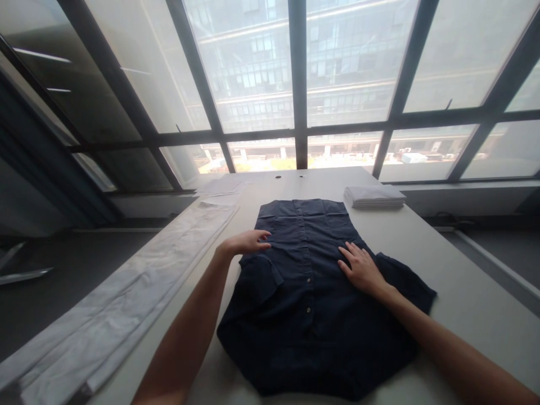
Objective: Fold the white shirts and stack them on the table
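A dark navy button-front shirt (304, 315) lies spread on the white table, its hem toward the windows and its button line running down the middle. One sleeve is folded in on the left side; on the right, part of a sleeve sticks out past the body. My left hand (248, 242) is over the shirt's left edge, fingers slightly curled and apart, holding nothing; whether it touches the cloth I cannot tell. Flat on the right part of the shirt rests my right hand (360, 267), with its fingers spread.
White fabric (139, 287) lies in a long strip along the table's left side, with white sheets (221, 184) beyond it. A folded stack of white cloth (373, 196) sits at the far right of the table (455, 292). Tall windows stand behind.
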The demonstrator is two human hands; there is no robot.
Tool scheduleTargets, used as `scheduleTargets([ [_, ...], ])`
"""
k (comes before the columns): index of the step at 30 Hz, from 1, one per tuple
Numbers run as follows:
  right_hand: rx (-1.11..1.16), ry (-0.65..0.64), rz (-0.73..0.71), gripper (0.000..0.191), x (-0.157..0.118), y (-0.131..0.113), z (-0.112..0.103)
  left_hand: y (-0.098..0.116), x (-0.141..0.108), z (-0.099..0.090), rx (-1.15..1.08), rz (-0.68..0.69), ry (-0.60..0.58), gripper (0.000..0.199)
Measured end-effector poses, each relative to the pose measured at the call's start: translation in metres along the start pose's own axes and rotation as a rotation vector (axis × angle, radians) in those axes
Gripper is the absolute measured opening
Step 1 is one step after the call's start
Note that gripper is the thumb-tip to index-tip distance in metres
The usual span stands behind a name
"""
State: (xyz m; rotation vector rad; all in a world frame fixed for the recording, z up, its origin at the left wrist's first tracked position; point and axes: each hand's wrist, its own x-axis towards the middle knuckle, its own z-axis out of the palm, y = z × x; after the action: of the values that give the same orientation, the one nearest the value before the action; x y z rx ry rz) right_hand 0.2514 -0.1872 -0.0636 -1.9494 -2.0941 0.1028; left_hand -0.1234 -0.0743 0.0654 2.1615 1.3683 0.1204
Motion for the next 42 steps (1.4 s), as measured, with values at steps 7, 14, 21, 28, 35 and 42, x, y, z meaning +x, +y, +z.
scheduleTargets([
  [7,0.005,-0.004,0.001,0.058,-0.001,-0.001,-0.001,0.03,-0.027,0.062,0.22,0.207,-0.114,0.031],
  [14,0.003,0.019,-0.004,0.057,-0.001,-0.001,0.002,-0.008,-0.064,0.071,0.044,0.325,0.181,0.013],
  [21,0.016,0.017,-0.014,0.057,-0.001,0.0,0.001,-0.075,-0.132,0.02,-0.334,-0.005,0.43,0.039],
  [28,0.011,0.016,-0.006,0.057,-0.002,-0.002,0.001,-0.099,-0.167,0.002,-0.237,-0.12,0.994,0.02],
  [35,-0.005,0.01,-0.003,0.058,-0.002,0.001,0.002,-0.027,-0.117,0.073,0.173,0.155,0.499,0.039],
  [42,0.033,0.082,0.029,0.056,-0.001,0.001,0.003,-0.074,-0.119,0.117,0.395,-0.034,0.39,0.06],
])
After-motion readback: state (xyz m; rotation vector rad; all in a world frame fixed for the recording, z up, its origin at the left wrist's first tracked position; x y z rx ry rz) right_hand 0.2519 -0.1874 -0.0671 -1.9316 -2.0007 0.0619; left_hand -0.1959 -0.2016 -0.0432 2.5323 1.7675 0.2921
